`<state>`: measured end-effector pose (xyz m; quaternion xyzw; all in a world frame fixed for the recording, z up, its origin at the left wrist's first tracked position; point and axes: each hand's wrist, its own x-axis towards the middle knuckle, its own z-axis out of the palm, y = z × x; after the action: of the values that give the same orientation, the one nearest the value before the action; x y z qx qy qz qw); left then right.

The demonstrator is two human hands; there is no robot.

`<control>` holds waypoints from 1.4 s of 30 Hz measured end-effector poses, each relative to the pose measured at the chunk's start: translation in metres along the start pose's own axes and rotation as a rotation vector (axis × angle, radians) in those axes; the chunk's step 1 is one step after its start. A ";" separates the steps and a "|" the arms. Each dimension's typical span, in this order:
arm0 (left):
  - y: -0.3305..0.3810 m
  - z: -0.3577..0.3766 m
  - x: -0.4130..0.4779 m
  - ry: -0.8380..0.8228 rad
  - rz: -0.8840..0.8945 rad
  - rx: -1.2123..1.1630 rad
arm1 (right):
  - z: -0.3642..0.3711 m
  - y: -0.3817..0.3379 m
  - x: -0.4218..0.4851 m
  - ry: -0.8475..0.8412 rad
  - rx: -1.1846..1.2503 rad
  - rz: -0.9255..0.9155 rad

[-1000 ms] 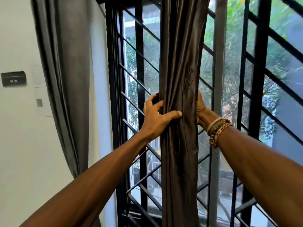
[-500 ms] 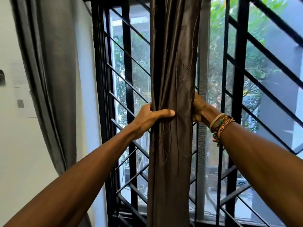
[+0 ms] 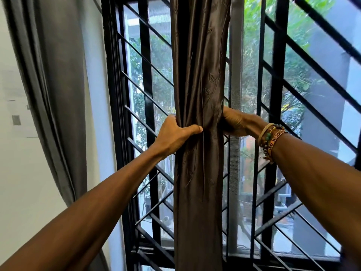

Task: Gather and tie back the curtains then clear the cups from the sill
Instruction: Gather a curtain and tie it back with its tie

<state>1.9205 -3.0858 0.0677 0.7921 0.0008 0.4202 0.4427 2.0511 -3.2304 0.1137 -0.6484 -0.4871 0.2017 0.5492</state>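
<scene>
Left hand and right hand grip the gathered brown curtain

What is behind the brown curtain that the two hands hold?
Behind the curtain stands the black window grille, seen on both sides, with trees outside. The curtain covers the grille's middle and the right hand's fingers.

Lit from behind by daylight through the window. Bright and a little washed out in the greenery and pale panes outside, dimmer indoors. Near silhouette on the grille bars. Soft sheen down the folds of the brown curtain, and flat, even shade on the grey curtain. Pale and low in contrast on the wall at left. Sharp at the centre, softer toward the corners. Wide-angle bowing of straight lines at both sides, with slight smear at upper right.
</scene>
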 end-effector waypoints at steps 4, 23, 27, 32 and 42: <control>0.001 0.004 -0.003 0.112 0.050 0.106 | -0.004 0.001 -0.002 0.062 -0.089 0.041; 0.016 0.032 -0.005 0.336 0.041 0.364 | -0.024 0.005 -0.038 0.542 -0.486 -0.001; 0.017 0.038 -0.011 0.399 0.058 0.395 | -0.003 0.000 -0.046 0.640 -0.126 -0.204; 0.030 0.054 -0.015 0.392 0.145 0.505 | 0.039 0.020 -0.050 0.730 -0.344 -0.701; 0.038 0.038 -0.027 0.061 -0.195 -0.422 | 0.025 -0.002 -0.050 0.419 -1.109 -0.413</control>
<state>1.9146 -3.1450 0.0669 0.6651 0.0029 0.3900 0.6368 2.0084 -3.2600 0.0941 -0.7550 -0.5167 -0.3228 0.2426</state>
